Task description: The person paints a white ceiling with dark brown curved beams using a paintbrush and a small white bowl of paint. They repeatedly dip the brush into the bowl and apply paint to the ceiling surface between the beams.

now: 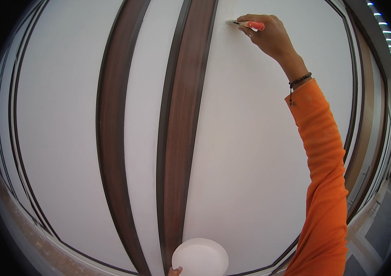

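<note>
My right hand [269,34] is raised high and grips a small tool with an orange handle [254,25]. The tool's pale tip touches the white wall panel [260,138] near its top, just right of a dark brown wooden strip [184,138]. An orange sleeve and a dark bead bracelet cover that arm. At the bottom edge, only the fingertips of my left hand [175,272] show, holding up a round white plate [200,257] in front of the wall.
A second dark wooden strip [115,138] runs down the wall further left, with white panels between. Dark frames border the panels. A corridor with ceiling lights [389,41] and a grey floor lies at the far right.
</note>
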`<state>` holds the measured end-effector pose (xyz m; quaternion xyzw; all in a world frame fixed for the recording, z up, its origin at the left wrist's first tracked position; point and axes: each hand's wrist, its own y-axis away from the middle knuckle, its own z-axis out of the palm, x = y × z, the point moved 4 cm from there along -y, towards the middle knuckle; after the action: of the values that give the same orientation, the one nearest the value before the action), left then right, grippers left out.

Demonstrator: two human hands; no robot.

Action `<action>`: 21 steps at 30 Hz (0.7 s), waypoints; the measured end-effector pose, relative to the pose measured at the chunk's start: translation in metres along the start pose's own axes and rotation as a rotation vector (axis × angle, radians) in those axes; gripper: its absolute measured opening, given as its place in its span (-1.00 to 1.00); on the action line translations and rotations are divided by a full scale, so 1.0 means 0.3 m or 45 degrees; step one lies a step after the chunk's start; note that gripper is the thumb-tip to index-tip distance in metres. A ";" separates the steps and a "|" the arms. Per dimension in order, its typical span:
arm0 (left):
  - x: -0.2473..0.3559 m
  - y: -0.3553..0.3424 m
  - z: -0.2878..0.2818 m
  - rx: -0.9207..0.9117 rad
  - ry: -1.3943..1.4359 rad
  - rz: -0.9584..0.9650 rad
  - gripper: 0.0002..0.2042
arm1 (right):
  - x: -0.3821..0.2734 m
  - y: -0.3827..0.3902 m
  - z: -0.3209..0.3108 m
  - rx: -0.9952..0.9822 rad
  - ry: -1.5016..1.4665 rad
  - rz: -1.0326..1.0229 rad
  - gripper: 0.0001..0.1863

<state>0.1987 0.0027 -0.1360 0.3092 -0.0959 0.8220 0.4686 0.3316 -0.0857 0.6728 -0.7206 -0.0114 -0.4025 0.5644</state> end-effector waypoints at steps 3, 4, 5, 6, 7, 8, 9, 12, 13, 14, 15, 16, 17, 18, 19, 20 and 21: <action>-0.054 -0.005 -0.032 0.097 0.030 -0.006 -0.43 | -0.071 0.068 0.006 -0.129 -0.123 0.103 -0.76; -0.054 -0.001 -0.044 0.107 0.024 -0.004 -0.41 | -0.120 0.112 0.007 -0.137 -0.183 0.038 -0.75; -0.054 0.002 -0.057 0.119 0.017 -0.002 -0.39 | -0.161 0.149 0.012 -0.144 -0.242 -0.028 -0.74; -0.043 0.006 -0.043 0.114 0.009 -0.014 -0.37 | -0.178 0.175 0.007 -0.171 -0.222 -0.070 -0.75; -0.029 0.012 -0.029 0.087 0.008 -0.026 -0.37 | -0.189 0.198 0.005 -0.196 -0.205 -0.111 -0.75; -0.010 0.019 -0.017 0.063 0.007 -0.036 -0.37 | -0.195 0.209 0.010 -0.218 -0.191 -0.152 -0.75; 0.006 0.022 0.005 0.024 0.002 -0.056 -0.38 | -0.185 0.199 -0.007 -0.188 -0.210 -0.133 -0.75; -0.035 -0.012 -0.021 0.034 0.052 0.014 -0.42 | -0.126 0.121 -0.046 -0.105 -0.162 -0.082 -0.76; -0.031 -0.008 -0.008 0.008 0.044 0.008 -0.42 | -0.109 0.094 -0.048 -0.077 -0.125 -0.088 -0.75; -0.023 -0.005 0.007 -0.018 0.037 0.001 -0.42 | -0.095 0.066 -0.046 -0.050 -0.088 -0.095 -0.75; -0.014 -0.001 0.014 -0.042 0.028 0.001 -0.42 | -0.079 0.038 -0.040 -0.017 -0.055 -0.100 -0.75; -0.016 -0.002 0.008 -0.040 0.025 -0.013 -0.41 | -0.054 0.016 -0.020 0.009 -0.043 -0.104 -0.74; -0.021 -0.005 0.002 -0.039 0.021 -0.026 -0.40 | -0.035 0.003 -0.005 0.014 -0.036 -0.089 -0.73; -0.020 -0.002 -0.002 -0.035 0.019 -0.038 -0.38 | -0.031 -0.010 0.007 0.021 -0.033 -0.075 -0.71; -0.018 0.004 -0.009 0.001 -0.006 -0.040 -0.37 | -0.029 -0.014 0.015 0.027 -0.028 -0.060 -0.70; -0.015 0.014 -0.015 0.036 -0.031 -0.042 -0.36 | -0.028 -0.008 0.023 -0.005 -0.035 -0.022 -0.69; -0.006 0.024 -0.008 0.073 -0.053 -0.041 -0.36 | -0.033 0.001 0.029 -0.036 -0.047 0.014 -0.68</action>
<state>0.1924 -0.0014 -0.1381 0.3410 -0.0771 0.8101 0.4707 0.3300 -0.0745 0.6664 -0.7358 -0.0120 -0.3861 0.5562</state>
